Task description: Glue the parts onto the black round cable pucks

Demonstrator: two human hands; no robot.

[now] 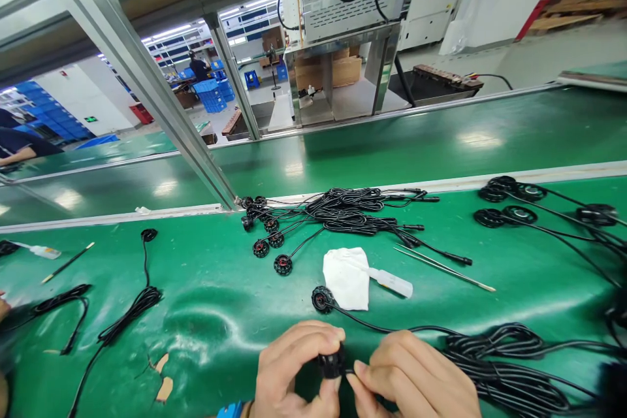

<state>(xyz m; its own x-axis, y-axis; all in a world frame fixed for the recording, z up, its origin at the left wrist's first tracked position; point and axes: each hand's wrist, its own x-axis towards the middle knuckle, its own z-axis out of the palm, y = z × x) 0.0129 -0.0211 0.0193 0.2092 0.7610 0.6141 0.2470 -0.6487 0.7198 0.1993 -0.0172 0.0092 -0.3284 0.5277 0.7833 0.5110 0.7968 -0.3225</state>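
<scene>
My left hand (287, 366) is closed around a black round ribbed housing (332, 363), thumb below and fingers above. Close beside it, my right hand (414, 372) pinches the black cable (349, 371) where it leaves that housing. Just beyond my hands, a similar round part with a red-marked face (322, 299) lies on the green mat, its cable running right to a coiled bundle (499, 366). A white cloth (345, 277) lies behind, with a small clear bottle (392, 282) touching its right side.
Several bundled cables with round ends (343, 209) lie at the mat's back edge. Tweezers (445, 268) rest right of the bottle. More round-ended cables (519, 214) lie far right. A metal post (147, 85) rises at left. A co-worker's arm (19, 155) shows far left.
</scene>
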